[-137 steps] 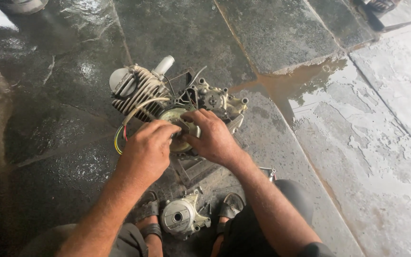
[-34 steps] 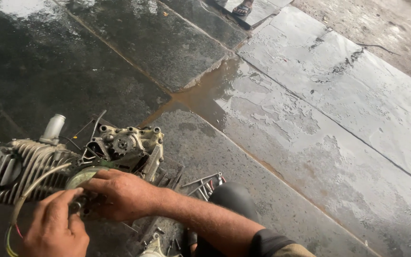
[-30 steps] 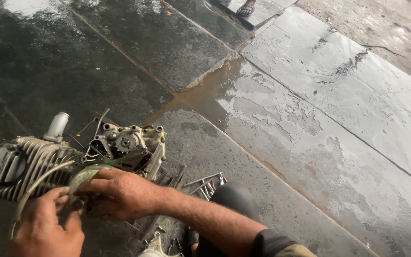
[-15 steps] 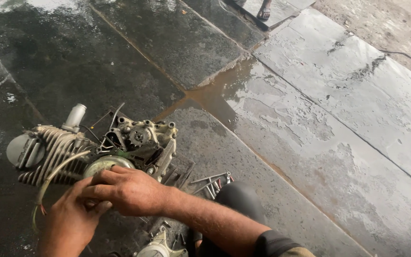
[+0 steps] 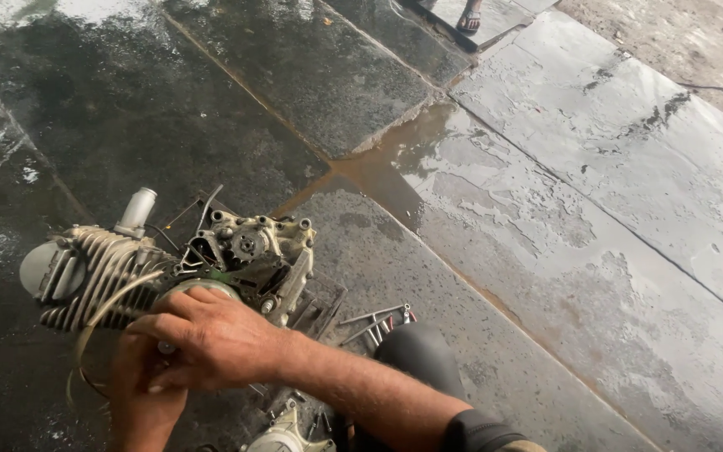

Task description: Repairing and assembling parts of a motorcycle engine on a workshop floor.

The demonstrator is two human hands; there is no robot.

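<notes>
Down on the wet stone floor (image 5: 546, 251) lies a small engine (image 5: 177, 268), its finned cylinder (image 5: 98, 276) pointing away from the crankcase (image 5: 253, 247), with a pale tube (image 5: 137, 211) standing up just behind the fins. Both hands work at the near side of the engine: the right hand (image 5: 211, 339) lies over a round greenish part (image 5: 202, 289) set against the crankcase, fingers curled round its edge, and the left hand (image 5: 140, 393) is tucked beneath the right, fingers bent in toward the same part; whether it grips anything I cannot tell. A yellowish cable (image 5: 94, 322) loops from the fins toward the left hand. Just right of the engine, a few thin metal tools (image 5: 374, 318) lie on the floor beside a dark-clad knee (image 5: 420, 356). A second pale metal casing (image 5: 286, 435) sits just near of the hands.
</notes>
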